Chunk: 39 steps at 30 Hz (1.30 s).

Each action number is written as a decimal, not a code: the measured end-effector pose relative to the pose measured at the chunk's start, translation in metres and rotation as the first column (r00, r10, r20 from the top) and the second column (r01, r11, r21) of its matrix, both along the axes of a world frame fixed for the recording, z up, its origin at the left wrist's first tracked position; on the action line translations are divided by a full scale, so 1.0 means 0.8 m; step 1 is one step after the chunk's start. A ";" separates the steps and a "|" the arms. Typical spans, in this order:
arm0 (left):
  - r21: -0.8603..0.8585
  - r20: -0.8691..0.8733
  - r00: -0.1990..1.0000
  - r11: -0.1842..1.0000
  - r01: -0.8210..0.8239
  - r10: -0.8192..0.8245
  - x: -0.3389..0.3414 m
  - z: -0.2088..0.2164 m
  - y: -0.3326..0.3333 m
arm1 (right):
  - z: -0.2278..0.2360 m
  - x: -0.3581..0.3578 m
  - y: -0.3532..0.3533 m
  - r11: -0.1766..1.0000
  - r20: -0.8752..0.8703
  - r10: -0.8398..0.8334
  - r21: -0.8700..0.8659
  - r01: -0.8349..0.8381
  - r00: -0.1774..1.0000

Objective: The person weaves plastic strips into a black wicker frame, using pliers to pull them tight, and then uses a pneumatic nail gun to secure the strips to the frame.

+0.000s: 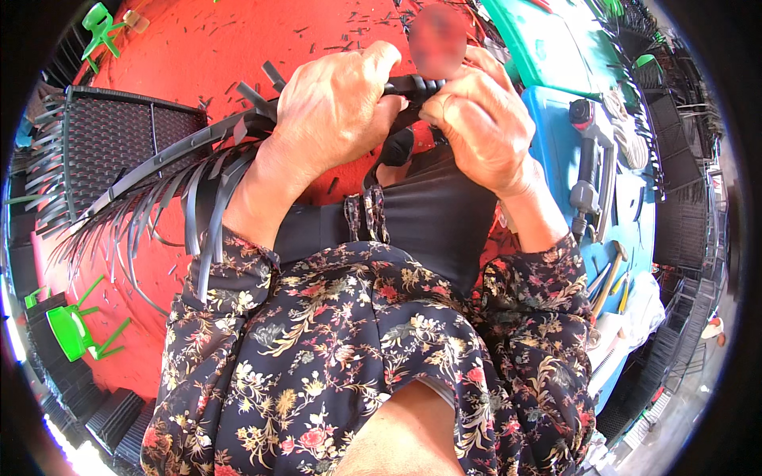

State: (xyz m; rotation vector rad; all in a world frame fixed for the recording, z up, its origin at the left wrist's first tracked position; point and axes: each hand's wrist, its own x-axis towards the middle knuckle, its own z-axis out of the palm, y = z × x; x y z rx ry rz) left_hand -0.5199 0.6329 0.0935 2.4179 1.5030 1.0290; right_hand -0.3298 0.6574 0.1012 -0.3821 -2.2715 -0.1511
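Note:
My left hand (pixel 329 111) is closed around a black, strip-wrapped bar (pixel 409 85) in front of my lap. Close by on the right, the curled fingers of my right hand (pixel 480 119) pinch the bar's other end, where ring-like wraps show. What lies inside the right fingertips is hidden. From beneath my left hand a long curved dark frame (pixel 178 149) runs off to the left. Many loose grey-black flat plastic strips (pixel 190 202) hang from it, some reaching my left sleeve.
A woven black panel (pixel 119 139) with fringed strip ends stands at left. Dark scraps litter the red floor (pixel 190 47). Green stools (pixel 70 332) are at the left edge. On the right, a blue surface (pixel 548 119) carries a grey power tool (pixel 587 163), hand tools and plastic wrap.

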 end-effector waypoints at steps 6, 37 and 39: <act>0.081 0.018 1.000 0.997 -0.009 0.008 0.003 -0.003 -0.003 | 0.013 -0.006 0.025 0.948 0.022 0.047 -0.316 -0.037 0.999; 0.072 0.150 0.981 0.991 0.114 -0.124 0.008 -0.010 0.007 | -0.016 0.013 0.083 0.860 -0.301 -0.340 -0.483 0.166 0.891; 0.011 0.136 0.985 0.994 0.107 -0.107 0.006 -0.002 0.007 | -0.008 0.095 0.062 0.623 0.001 -0.714 -0.456 0.635 0.700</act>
